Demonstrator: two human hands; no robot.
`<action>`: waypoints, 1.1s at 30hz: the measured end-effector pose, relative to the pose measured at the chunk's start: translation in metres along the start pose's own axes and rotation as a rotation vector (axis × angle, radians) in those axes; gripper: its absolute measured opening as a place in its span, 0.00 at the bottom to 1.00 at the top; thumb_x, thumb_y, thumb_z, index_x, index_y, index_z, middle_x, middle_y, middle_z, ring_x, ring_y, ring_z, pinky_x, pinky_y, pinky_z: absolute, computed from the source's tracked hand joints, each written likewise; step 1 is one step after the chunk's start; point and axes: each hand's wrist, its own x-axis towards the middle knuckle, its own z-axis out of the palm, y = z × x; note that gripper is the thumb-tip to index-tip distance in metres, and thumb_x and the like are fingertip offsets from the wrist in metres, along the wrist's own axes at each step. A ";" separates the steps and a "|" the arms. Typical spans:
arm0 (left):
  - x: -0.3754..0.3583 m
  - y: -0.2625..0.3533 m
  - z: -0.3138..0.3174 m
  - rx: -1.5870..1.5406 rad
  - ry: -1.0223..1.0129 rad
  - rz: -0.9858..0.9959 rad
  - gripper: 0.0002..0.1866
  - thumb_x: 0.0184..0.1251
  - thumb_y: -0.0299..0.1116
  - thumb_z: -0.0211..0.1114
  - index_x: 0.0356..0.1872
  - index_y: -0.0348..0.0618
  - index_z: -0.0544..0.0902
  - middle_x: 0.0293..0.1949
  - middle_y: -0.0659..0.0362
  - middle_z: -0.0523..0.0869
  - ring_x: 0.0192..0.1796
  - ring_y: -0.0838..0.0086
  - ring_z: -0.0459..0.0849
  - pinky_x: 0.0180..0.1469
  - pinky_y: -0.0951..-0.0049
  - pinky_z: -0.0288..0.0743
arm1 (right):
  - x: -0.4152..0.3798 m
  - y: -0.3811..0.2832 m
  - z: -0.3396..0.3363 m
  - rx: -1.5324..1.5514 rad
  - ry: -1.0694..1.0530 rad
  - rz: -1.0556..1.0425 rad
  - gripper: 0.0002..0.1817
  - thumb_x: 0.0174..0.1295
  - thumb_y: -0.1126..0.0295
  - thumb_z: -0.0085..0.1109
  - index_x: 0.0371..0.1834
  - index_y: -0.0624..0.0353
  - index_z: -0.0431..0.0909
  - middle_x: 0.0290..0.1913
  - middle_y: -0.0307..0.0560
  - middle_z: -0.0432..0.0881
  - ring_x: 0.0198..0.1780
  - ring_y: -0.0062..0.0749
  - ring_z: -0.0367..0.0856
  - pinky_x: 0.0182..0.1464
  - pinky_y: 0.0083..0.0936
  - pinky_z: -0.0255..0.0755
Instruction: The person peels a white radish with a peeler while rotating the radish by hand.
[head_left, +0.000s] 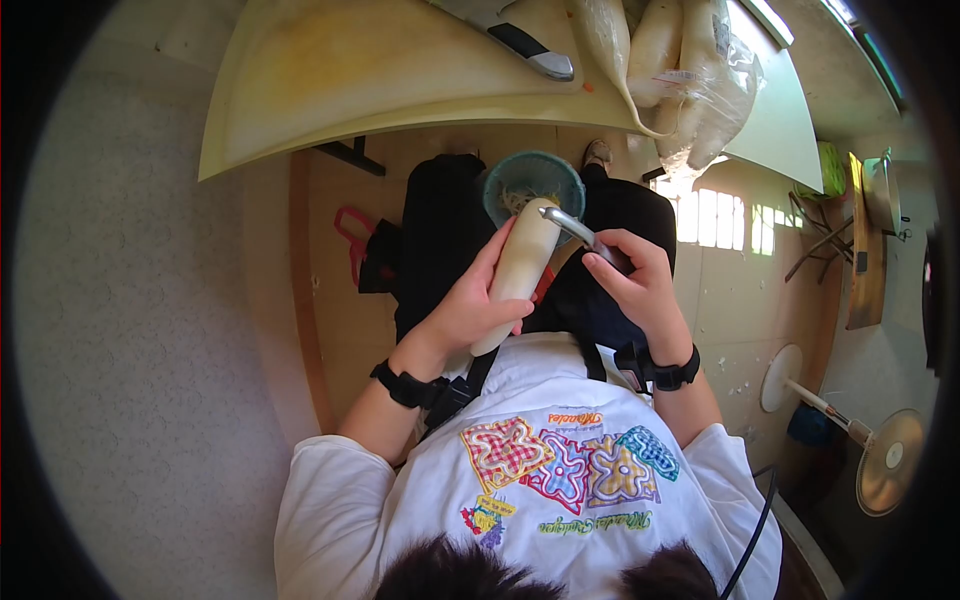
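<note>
My left hand [478,303] is wrapped round a long white radish [522,258], which is tilted with its far end over a blue-green basket [570,178]. In my right hand [640,280] is a peeler [578,228] with a shiny metal head and a dark handle. The peeler's head lies right at the far end of the radish. Pale peel strips [528,196] show inside the basket, which stands between my legs and is partly hidden by the radish.
A table [300,80] spans the front, with a black-handled knife [530,50] on it. More white radishes [655,45], some in a clear plastic bag [735,85], lie at its right and hang over the edge. A standing fan [888,460] is at the right. A pink-handled bag [352,240] sits on the floor.
</note>
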 end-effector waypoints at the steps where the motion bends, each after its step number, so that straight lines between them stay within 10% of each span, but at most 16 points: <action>1: 0.001 -0.003 -0.001 -0.019 0.014 0.036 0.55 0.57 0.19 0.67 0.84 0.53 0.45 0.59 0.54 0.74 0.45 0.72 0.83 0.34 0.73 0.84 | -0.001 -0.004 -0.001 -0.008 -0.033 -0.035 0.11 0.62 0.71 0.72 0.43 0.66 0.83 0.28 0.36 0.78 0.29 0.15 0.70 0.31 0.16 0.63; 13: 0.007 -0.002 0.005 -0.081 0.061 0.158 0.60 0.56 0.13 0.68 0.84 0.54 0.39 0.57 0.53 0.75 0.42 0.71 0.84 0.33 0.70 0.84 | -0.004 -0.019 0.006 -0.077 -0.259 -0.121 0.12 0.59 0.67 0.72 0.42 0.62 0.86 0.30 0.48 0.84 0.29 0.35 0.82 0.32 0.26 0.73; 33: 0.004 0.000 0.010 -0.066 0.088 0.160 0.58 0.57 0.13 0.64 0.84 0.56 0.39 0.57 0.54 0.75 0.39 0.74 0.82 0.32 0.71 0.83 | -0.004 -0.022 0.003 -0.093 -0.232 -0.145 0.12 0.61 0.71 0.72 0.46 0.61 0.87 0.31 0.47 0.85 0.31 0.34 0.84 0.34 0.26 0.76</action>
